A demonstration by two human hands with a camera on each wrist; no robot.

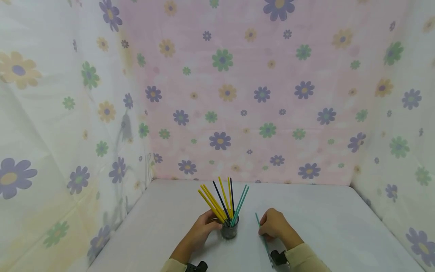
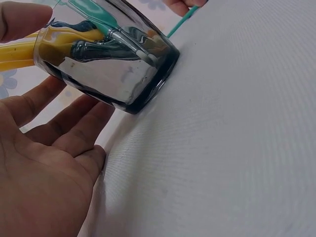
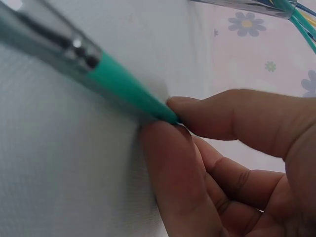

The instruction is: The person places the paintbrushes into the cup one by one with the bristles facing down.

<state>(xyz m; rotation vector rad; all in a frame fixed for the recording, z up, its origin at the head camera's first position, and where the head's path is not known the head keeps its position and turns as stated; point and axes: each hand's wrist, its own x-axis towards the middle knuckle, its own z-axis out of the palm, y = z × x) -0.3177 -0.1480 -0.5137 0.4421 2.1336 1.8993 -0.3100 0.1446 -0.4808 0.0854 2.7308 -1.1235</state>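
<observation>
A clear glass cup [image 1: 229, 232] stands upright on the table, holding several slim paintbrushes with yellow [image 1: 211, 201], dark blue [image 1: 221, 196] and teal [image 1: 242, 200] handles. Through the glass in the left wrist view, a teal brush [image 2: 129, 42] shows its metal ferrule and pale tip pointing down. My left hand [image 1: 200, 229] holds the cup from its left side, thumb in front and fingers behind. To the right of the cup, my right hand [image 1: 274, 224] pinches a single teal paintbrush [image 3: 121, 81] between thumb and index finger, its ferrule end toward me, low over the tabletop.
A white-covered table [image 1: 163, 211] carries the cup. Flower-patterned curtains hang behind [image 1: 238, 113] and on the left [image 1: 51, 124] and right [image 1: 401, 124] sides. Dark wrist cameras [image 1: 279, 257] sit on both wrists.
</observation>
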